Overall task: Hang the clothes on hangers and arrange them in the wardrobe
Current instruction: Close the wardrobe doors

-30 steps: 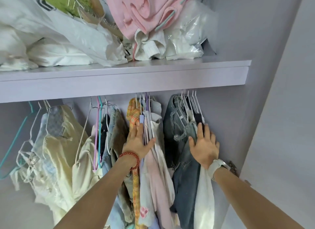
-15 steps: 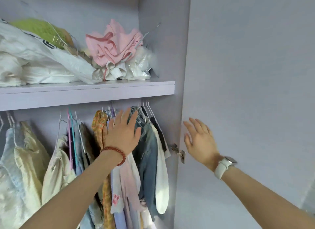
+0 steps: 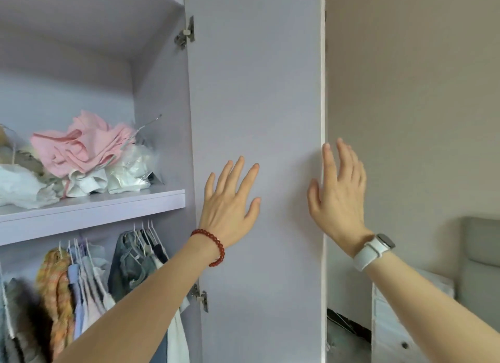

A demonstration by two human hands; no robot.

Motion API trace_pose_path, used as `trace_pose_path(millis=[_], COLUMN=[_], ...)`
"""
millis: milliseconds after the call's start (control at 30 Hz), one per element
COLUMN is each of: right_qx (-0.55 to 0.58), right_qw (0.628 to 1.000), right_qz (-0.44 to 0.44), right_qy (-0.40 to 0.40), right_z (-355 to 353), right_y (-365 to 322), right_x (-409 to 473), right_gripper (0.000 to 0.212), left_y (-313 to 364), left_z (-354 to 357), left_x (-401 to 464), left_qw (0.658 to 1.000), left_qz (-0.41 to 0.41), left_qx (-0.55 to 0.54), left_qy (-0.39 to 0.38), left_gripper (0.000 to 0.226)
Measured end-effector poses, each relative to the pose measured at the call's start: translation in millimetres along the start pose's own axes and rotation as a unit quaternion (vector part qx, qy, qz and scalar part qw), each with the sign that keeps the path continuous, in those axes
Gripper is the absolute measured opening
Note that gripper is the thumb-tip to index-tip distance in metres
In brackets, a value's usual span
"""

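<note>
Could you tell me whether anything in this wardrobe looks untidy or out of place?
Yes: on the lilac upper shelf, a crumpled pink garment sits heaped on white plastic bags with a wire hanger poking out, unhung.

Single head view, forward, close to the wardrobe door [image 3: 257, 119].

Two bare forearms, no sleeves in view. Left hand [image 3: 230, 203]: no rings seen; string of round dark-red beads [image 3: 213, 247] worn as bracelet at wrist. Right hand [image 3: 339, 192]: no rings seen; white watch strap [image 3: 369, 254] round wrist, watch [image 3: 385, 241] with grey rounded case and dark face.
</note>
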State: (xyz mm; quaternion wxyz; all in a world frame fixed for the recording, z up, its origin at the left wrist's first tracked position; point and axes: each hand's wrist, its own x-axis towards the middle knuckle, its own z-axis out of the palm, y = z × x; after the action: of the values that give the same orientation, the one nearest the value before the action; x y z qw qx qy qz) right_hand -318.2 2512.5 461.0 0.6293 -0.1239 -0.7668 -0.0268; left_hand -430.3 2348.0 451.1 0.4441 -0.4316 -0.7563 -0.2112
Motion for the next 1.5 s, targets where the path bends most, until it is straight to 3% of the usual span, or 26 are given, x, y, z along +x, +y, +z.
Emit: trace_pose_path(millis=[133, 267, 467, 600, 700, 767, 933, 1133, 1367, 1500], right_qx=[0.222, 0.289, 0.429, 0.486, 0.448, 0.403, 0.300, 0.206, 0.139, 0.075], right_qw=[0.955, 0.942, 0.903, 0.867, 0.869, 0.873, 0.856, 0.856, 0.853, 0.838], right_qz=[0.136, 0.157, 0.001, -0.111, -0.209, -0.267, -0.355, -0.368, -0.352, -0.376], right_qy=[-0.141, -0.074, -0.001, 0.001, -0.009, -0.069, -0.227, -0.298, -0.358, -0.389], right_z=[12.1, 13.2, 7.0, 26.9, 53.9, 73.0, 124.5, 161.0, 186.5, 198.1], right_y=[2.3, -12.7, -64.8, -120.5, -161.3, -187.6, -247.5, -297.8, -324.2, -327.5], right_x=[-9.1, -22.8, -41.7, -54.2, -58.1, -58.4, -58.5, -50.5, -50.0, -47.4], right_gripper=[0.059, 0.044, 0.049, 0.044, 0.043, 0.050, 0.064, 0.069, 0.077, 0.069], left_y=[19.7, 20.3, -2.9, -34.7, -66.6, -92.9, -157.7, -217.4, -240.2, -251.3], left_z=[-0.1, -21.0, -71.7, -111.3, -138.1, -153.8, -184.9, -170.9, -143.2, -141.1], left_x=[3.3, -3.2, -19.8, -33.1, -47.6, -60.7, -93.2, -102.1, -121.0, -119.1], left_qw=[1.000, 0.999, 0.992, 0.981, 0.969, 0.956, 0.913, 0.846, 0.825, 0.805], left_qz=[0.019, 0.040, 0.078, 0.097, 0.136, 0.127, -0.055, -0.199, -0.271, -0.303], left_qx=[0.006, -0.001, 0.010, 0.028, 0.140, 0.239, 0.404, 0.478, 0.455, 0.441], left_qy=[-0.013, 0.013, 0.100, 0.167, 0.153, 0.115, -0.010, -0.130, -0.197, -0.256], left_gripper=[0.057, 0.055, 0.052, 0.049, 0.046, 0.045, 0.055, 0.069, 0.066, 0.064])
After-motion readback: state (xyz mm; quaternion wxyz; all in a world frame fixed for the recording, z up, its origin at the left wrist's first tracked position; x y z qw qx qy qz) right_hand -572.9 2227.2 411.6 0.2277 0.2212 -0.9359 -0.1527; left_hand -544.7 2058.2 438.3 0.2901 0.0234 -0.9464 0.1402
